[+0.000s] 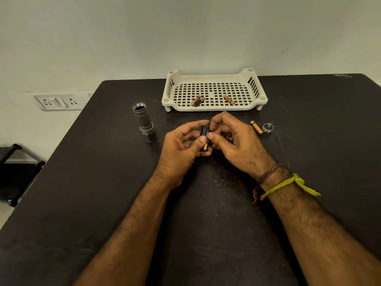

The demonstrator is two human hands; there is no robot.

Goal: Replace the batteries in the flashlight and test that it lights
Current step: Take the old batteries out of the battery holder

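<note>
Black plastic shows between the two hands: it is a small battery holder (205, 131), kept above the middle of the worktop (103, 182); the left hand (181, 149) is curled around it from the left, thumb on top and fingers closed under it; the right hand (233, 141) is closed on it from the right, its thumb tip touching the left thumb tip, its index finger bent over the far end; one copper and black battery (205, 146) sits in the near part of the holder, just below the thumbs; the right wrist wears a yellow thread (288, 183) and some thin brown threads (266, 176); just to the right of the right hand a loose battery (256, 127) lies on the worktop, and beside it the round metal end cap (267, 129); to the left of the hands the flashlight body (143, 120) is well apart from them, its open end toward the wall; behind the hands, near the far edge, stands a cream tray (214, 108) with a grid floor; two batteries (197, 100) lie together in its front left part and a third one (229, 99) lies alone more to the right; on the wall to the left a white socket plate (59, 102) is seen.
</note>
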